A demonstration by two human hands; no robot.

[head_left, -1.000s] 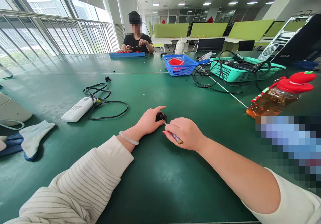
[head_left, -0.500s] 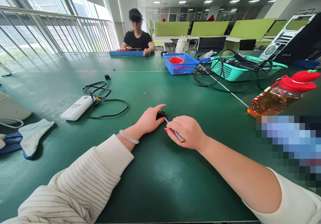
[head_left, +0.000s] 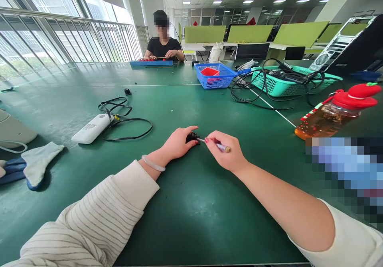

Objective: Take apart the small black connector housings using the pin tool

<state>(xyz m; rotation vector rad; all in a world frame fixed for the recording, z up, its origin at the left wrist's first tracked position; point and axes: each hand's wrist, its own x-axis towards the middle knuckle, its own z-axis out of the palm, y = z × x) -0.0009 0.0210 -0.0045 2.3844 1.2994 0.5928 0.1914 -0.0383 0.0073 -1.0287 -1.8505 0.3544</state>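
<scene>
On the green table, my left hand is closed around a small black part, with thumb and forefinger on either side of it. Its exact kind is too small to tell. My right hand grips a slim screwdriver by its purplish handle with a tan end. The thin metal shaft points left, and its tip meets the black part near my left thumb.
To the left lie a white power bank with a black cable and a blue-white glove. A blue basket, a teal basket and a red-lidded bottle stand right. A person sits opposite.
My right hand has shifted slightly up and has turned the screwdriver to lie flatter, its handle further right. My left hand stays on the black part. The person opposite has drawn one hand inward.
</scene>
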